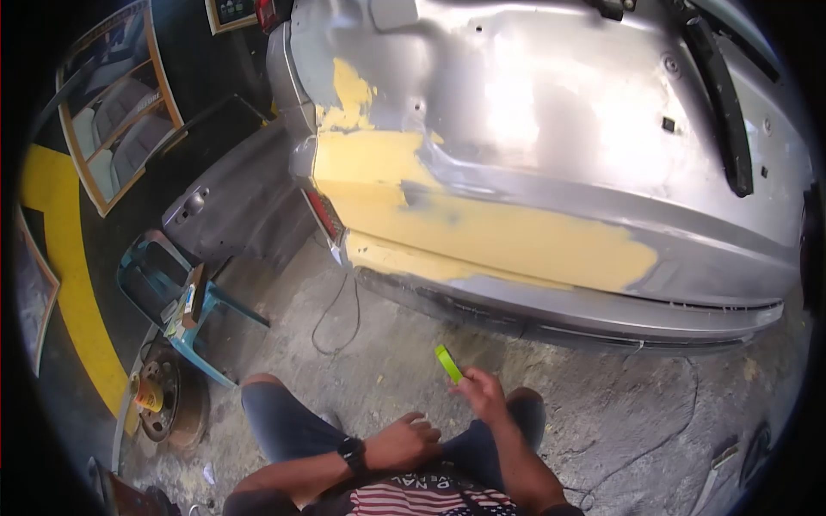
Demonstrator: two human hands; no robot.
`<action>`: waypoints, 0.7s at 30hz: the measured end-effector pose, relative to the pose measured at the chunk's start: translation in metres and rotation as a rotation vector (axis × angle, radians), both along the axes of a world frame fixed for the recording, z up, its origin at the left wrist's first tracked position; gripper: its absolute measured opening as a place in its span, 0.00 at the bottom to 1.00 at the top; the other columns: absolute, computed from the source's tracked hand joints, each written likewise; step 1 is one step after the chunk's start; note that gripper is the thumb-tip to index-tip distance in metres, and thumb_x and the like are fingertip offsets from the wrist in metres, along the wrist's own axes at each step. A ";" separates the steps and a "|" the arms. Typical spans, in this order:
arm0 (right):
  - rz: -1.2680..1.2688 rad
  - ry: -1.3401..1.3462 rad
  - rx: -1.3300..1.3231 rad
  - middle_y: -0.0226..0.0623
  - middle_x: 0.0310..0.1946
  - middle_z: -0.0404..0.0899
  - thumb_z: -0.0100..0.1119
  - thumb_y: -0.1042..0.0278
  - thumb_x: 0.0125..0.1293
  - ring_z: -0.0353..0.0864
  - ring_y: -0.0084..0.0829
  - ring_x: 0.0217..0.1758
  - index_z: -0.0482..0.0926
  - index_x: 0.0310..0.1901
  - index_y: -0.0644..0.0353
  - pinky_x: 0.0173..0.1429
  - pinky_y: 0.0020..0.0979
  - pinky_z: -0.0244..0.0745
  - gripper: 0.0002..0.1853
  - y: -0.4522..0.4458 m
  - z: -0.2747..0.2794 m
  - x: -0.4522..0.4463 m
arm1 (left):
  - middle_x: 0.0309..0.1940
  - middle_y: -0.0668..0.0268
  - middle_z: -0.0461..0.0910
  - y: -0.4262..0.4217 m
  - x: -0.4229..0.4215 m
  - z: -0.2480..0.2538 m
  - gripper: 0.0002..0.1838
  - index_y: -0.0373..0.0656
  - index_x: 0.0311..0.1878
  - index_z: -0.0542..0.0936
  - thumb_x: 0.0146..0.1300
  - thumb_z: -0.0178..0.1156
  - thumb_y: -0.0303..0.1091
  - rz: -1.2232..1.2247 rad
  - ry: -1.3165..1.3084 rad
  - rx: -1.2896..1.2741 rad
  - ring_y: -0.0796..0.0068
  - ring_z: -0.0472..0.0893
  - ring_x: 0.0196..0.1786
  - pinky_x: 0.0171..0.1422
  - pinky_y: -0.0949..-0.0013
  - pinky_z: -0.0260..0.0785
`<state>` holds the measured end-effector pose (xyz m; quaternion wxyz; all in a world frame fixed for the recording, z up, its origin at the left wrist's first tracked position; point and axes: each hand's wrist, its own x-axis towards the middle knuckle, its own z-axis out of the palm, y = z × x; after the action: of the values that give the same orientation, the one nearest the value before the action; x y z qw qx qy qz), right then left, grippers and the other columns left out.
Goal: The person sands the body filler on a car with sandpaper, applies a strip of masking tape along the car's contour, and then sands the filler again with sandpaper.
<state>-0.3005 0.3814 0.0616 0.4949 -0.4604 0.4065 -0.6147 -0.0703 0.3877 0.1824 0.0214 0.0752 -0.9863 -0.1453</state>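
Right hand [482,394] pinches a lime-green object [448,365], perhaps tape; left hand [403,443] has unclear grip. At twelve o'clock, yellow filler [516,241] is spread, unpainted.

Fingers of a person's right hand [482,394] cover the near end of a lime-green object [447,364], too small to identify, while the curled left hand [403,443] hides its own palm. The silver car body [516,103] runs out of view at the far edge. At left, print on a yellow container [149,396] is too small to read; the near edge crops the printed T-shirt [413,500].
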 end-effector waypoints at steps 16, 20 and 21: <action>-0.157 0.236 -0.313 0.44 0.50 0.85 0.59 0.58 0.76 0.81 0.37 0.59 0.81 0.50 0.67 0.68 0.41 0.69 0.17 0.017 0.084 -0.021 | 0.49 0.54 0.85 -0.086 -0.024 0.096 0.18 0.41 0.55 0.84 0.60 0.70 0.29 0.390 0.513 0.475 0.52 0.83 0.53 0.58 0.54 0.75; 0.025 0.039 -0.012 0.41 0.45 0.85 0.49 0.49 0.80 0.82 0.32 0.52 0.78 0.56 0.68 0.59 0.34 0.73 0.25 0.035 0.088 -0.019 | 0.68 0.51 0.74 -0.115 -0.038 0.109 0.30 0.45 0.71 0.75 0.65 0.61 0.21 0.031 0.401 0.374 0.46 0.74 0.67 0.71 0.53 0.67; 0.128 -0.128 -0.037 0.39 0.42 0.84 0.49 0.49 0.81 0.82 0.31 0.49 0.78 0.57 0.68 0.55 0.32 0.74 0.25 0.033 0.082 -0.016 | 0.68 0.50 0.74 -0.118 -0.040 0.106 0.32 0.46 0.72 0.75 0.63 0.59 0.18 -0.008 0.358 0.439 0.46 0.75 0.67 0.72 0.54 0.67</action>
<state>-0.3166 0.4142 0.1438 0.5497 -0.4545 0.3323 -0.6171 -0.1100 0.2698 0.2887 0.1777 0.0473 -0.9121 -0.3665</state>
